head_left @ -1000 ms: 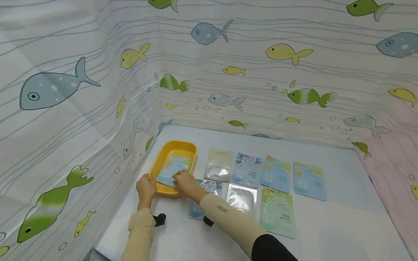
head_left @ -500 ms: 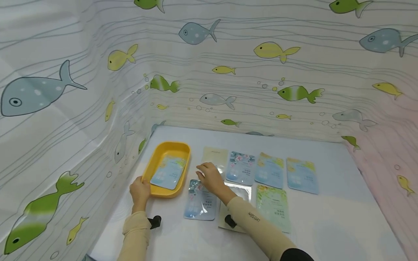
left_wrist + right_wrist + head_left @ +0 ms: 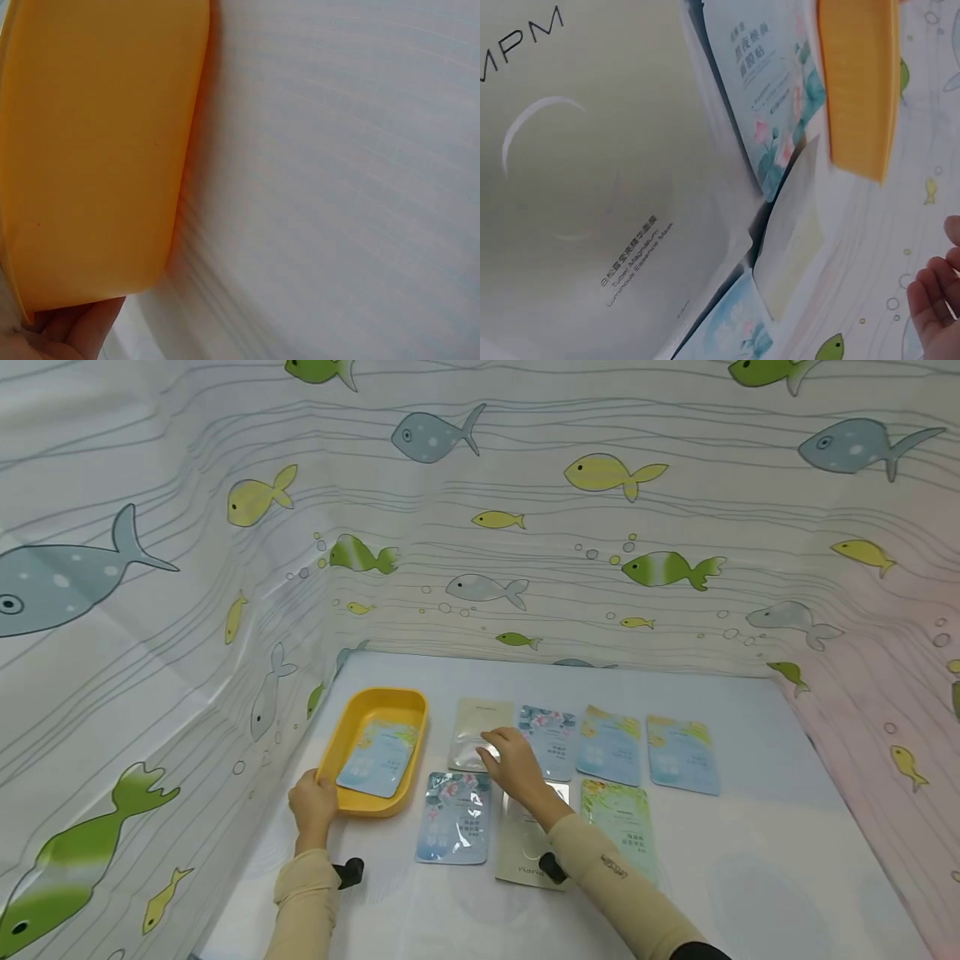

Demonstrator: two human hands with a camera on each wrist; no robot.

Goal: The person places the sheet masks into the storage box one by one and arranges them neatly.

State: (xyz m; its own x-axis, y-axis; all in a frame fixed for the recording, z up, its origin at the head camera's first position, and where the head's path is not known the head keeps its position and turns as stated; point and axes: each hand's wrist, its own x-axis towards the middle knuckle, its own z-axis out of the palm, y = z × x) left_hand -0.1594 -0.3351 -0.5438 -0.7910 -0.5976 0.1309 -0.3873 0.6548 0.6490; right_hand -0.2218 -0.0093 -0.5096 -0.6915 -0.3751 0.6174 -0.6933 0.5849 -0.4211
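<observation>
My left hand (image 3: 313, 806) grips the near left rim of the yellow tray (image 3: 423, 718); in the left wrist view its fingers (image 3: 94, 326) curl beneath the end of the tray. A blue face mask packet (image 3: 377, 762) lies in the tray. My right hand (image 3: 521, 768) holds nothing and is above the packets, fingers loosely bent. Around it lie a pale gold packet (image 3: 468, 735), a flowered blue packet (image 3: 555, 747) and a silvery gold packet (image 3: 517, 860), whose printed front (image 3: 592, 195) fills much of the right wrist view.
Another flowered packet (image 3: 453, 818) lies just right of the tray. A green packet (image 3: 618, 818) and two blue-and-yellow packets (image 3: 609, 747) are farther right. Fish-patterned sheeting (image 3: 450, 493) walls the white table (image 3: 765, 860) at the back and sides.
My right hand has released the blue face mask packet in the tray and moved right over the other packets. The left hand still holds the tray. The head view has shifted slightly.
</observation>
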